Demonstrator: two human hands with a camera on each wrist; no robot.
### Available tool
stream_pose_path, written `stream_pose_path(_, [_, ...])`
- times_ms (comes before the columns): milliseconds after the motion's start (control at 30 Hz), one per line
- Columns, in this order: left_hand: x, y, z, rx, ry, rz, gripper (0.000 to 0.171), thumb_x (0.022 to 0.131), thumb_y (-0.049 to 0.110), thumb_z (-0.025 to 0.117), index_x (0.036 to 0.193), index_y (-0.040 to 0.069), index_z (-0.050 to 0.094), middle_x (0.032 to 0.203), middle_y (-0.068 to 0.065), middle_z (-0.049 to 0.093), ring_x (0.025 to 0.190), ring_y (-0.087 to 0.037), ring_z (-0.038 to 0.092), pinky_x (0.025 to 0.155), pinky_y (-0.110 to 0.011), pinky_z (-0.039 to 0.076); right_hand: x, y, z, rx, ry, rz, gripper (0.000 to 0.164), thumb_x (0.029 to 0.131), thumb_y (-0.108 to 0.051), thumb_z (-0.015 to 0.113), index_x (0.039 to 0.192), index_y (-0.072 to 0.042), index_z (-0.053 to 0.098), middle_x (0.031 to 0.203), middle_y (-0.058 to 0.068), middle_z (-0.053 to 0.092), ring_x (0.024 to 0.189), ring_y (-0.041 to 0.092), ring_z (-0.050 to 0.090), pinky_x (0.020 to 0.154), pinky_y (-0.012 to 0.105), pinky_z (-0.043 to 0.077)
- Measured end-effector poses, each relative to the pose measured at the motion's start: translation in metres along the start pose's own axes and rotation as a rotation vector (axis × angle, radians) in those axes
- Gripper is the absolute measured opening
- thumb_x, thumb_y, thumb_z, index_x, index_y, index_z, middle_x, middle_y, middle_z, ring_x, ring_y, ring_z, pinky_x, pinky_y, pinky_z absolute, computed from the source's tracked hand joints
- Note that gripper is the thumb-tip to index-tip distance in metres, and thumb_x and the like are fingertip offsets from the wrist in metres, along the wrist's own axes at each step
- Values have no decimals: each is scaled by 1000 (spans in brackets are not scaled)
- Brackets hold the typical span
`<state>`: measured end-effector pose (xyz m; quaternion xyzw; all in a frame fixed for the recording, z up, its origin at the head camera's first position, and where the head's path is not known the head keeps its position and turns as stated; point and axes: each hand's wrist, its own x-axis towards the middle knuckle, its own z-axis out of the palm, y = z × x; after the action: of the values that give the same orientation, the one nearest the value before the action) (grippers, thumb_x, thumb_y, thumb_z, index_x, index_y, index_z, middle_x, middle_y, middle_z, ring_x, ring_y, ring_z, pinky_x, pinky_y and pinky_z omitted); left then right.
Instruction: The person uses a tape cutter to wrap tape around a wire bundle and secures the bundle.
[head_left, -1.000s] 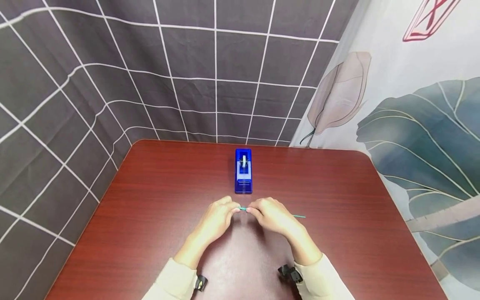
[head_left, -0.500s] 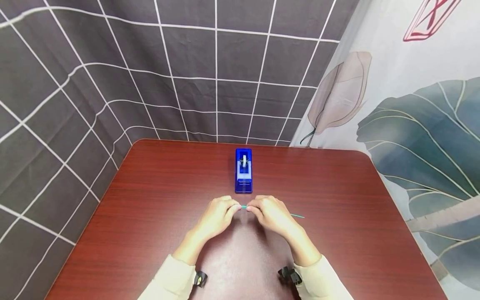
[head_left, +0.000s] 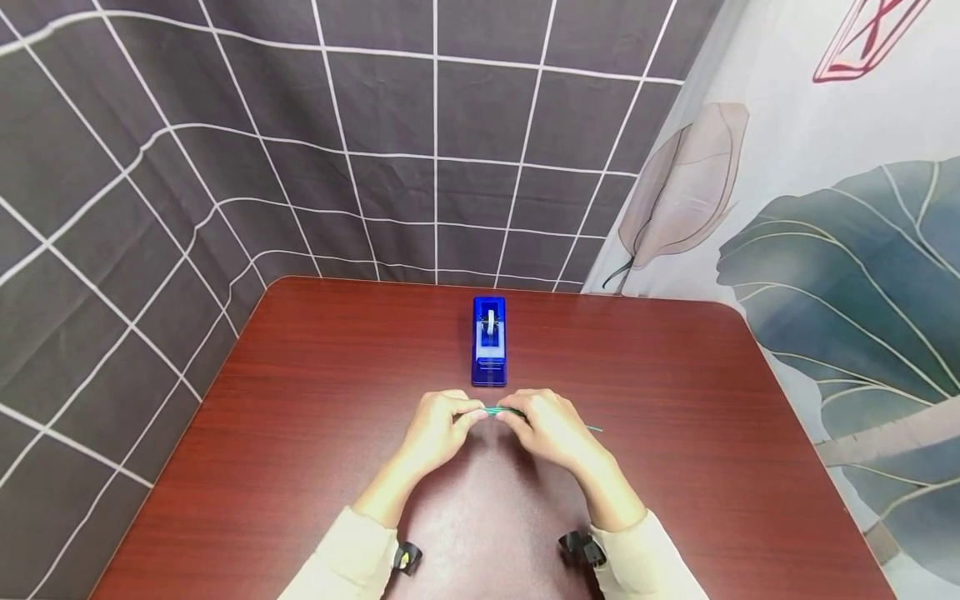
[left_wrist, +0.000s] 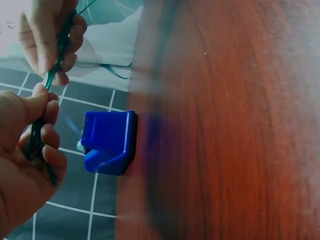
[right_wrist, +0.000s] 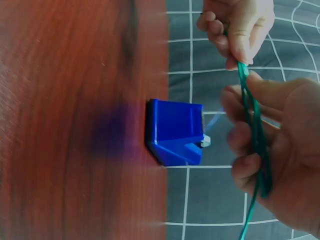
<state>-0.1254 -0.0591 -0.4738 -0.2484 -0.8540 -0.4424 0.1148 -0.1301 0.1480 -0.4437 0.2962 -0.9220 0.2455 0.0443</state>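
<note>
Both hands hold one folded bundle of thin green cord (right_wrist: 257,135) above the table, in front of a blue tape dispenser (head_left: 489,373). My left hand (head_left: 435,435) pinches the bundle between thumb and index finger, with more cord running under its curled fingers in the left wrist view. Thumb and fingers of my right hand (head_left: 549,429) grip the other side. A short stretch of bundle shows between the two sets of fingertips, with a lighter patch on it. One loose strand trails out past the right hand. Part of the cord is hidden by the fingers.
The dispenser stands upright beyond the hands, and a thin translucent strip juts from its top in both wrist views. Red-brown wooden table (head_left: 322,350) surrounds everything. A dark grid-patterned curtain (head_left: 390,108) hangs behind it, and a leaf-print one (head_left: 832,250) at the right.
The hands have moved slightly up and right in the head view, staying close together. More green strands show at the right fingers, and the loose tail looks shorter.
</note>
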Motion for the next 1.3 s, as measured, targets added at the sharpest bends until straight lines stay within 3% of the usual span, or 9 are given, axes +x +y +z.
stream_pose_path(200, [1, -3, 2, 40, 16, 72, 5, 89, 13, 76, 86, 10, 79, 70, 7, 60, 62, -4, 48, 58, -22, 43, 0, 1, -1, -24, -3, -16, 8, 94, -15, 72, 98, -16, 79, 88, -6, 74, 78, 12, 69, 65, 38, 56])
stream_pose_path(367, [5, -3, -5, 179, -85, 123, 7, 92, 17, 73, 91, 13, 79, 78, 7, 68, 71, -10, 58, 69, -32, 49, -1, 4, 2, -68, 78, -92, 7, 91, -13, 75, 95, -14, 80, 78, -8, 69, 66, 8, 62, 58, 31, 52])
stream_pose_path(533, [8, -3, -9, 218, -149, 116, 7, 93, 15, 71, 94, 13, 78, 73, 8, 63, 65, -7, 55, 63, -30, 50, -1, 5, 5, -63, 123, -93, 5, 90, -12, 75, 93, -14, 79, 74, -9, 64, 62, 7, 55, 56, 31, 50])
stream_pose_path(633, [9, -3, -8, 216, -134, 106, 6, 91, 14, 74, 93, 12, 79, 70, 8, 58, 63, -7, 51, 61, -28, 48, -1, 5, 6, -24, 104, -48, 6, 94, -14, 72, 94, -14, 78, 76, -9, 64, 65, 8, 57, 59, 33, 51])
stream_pose_path(767, [8, -5, -6, 230, -78, 158, 5, 88, 12, 77, 92, 12, 80, 69, 8, 60, 64, -10, 53, 64, -30, 49, 0, 4, 7, 37, 78, 9, 11, 96, -16, 69, 93, -13, 78, 78, -7, 66, 70, 10, 62, 63, 35, 53])
stream_pose_path(967, [8, -8, -2, 296, -39, 235, 8, 87, 12, 78, 94, 9, 81, 74, 4, 67, 70, -14, 64, 82, -34, 53, 3, 7, 8, 143, 85, 79, 7, 92, -13, 74, 93, -11, 81, 84, -3, 73, 79, 14, 70, 68, 36, 55])
stream_pose_path(1033, [8, -8, -2, 326, -56, 225, 10, 88, 14, 78, 96, 9, 81, 76, 4, 68, 74, -15, 67, 87, -36, 53, 3, 8, 9, 153, 87, 95, 6, 91, -12, 75, 93, -11, 81, 84, -3, 74, 79, 14, 70, 68, 36, 55])
stream_pose_path(1167, [10, -5, -3, 407, -133, 172, 10, 89, 18, 77, 98, 14, 81, 78, 6, 68, 75, -16, 68, 75, -35, 55, 2, 9, 12, 115, 104, 89, 5, 89, -13, 77, 92, -14, 81, 80, -7, 71, 71, 11, 65, 61, 33, 52])
stream_pose_path(1300, [13, 0, -8, 446, -254, 114, 10, 94, 22, 72, 99, 17, 80, 81, 5, 68, 79, -20, 71, 69, -38, 56, 1, 9, 15, 51, 142, 37, 5, 87, -13, 79, 89, -17, 81, 75, -10, 66, 62, 7, 56, 55, 28, 47])
